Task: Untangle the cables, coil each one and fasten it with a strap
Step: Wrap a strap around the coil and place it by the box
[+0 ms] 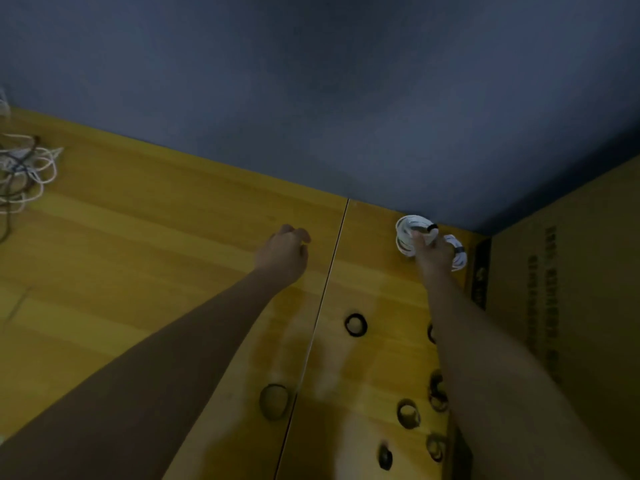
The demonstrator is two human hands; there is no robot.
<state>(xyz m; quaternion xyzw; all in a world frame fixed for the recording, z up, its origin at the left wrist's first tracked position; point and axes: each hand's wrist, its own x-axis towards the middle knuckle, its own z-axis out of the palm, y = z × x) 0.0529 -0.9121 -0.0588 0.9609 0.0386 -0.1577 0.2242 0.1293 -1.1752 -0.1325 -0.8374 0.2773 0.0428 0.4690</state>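
Observation:
My right hand [433, 252] reaches to the far right corner of the yellow wooden table [173, 237] and grips a coiled white cable [407, 233] bound with a dark strap. A second coiled white cable [458, 252], also strapped, lies just right of that hand. My left hand [284, 252] hovers over the table's middle with fingers loosely curled, holding nothing. A tangle of white and dark cables [22, 174] lies at the far left edge. Several dark strap loops [355, 324] lie scattered on the near right of the table.
A large cardboard box [568, 306] stands against the table's right side. A blue-grey wall [311, 98] runs behind the table. A seam [325, 282] splits the tabletop into two boards.

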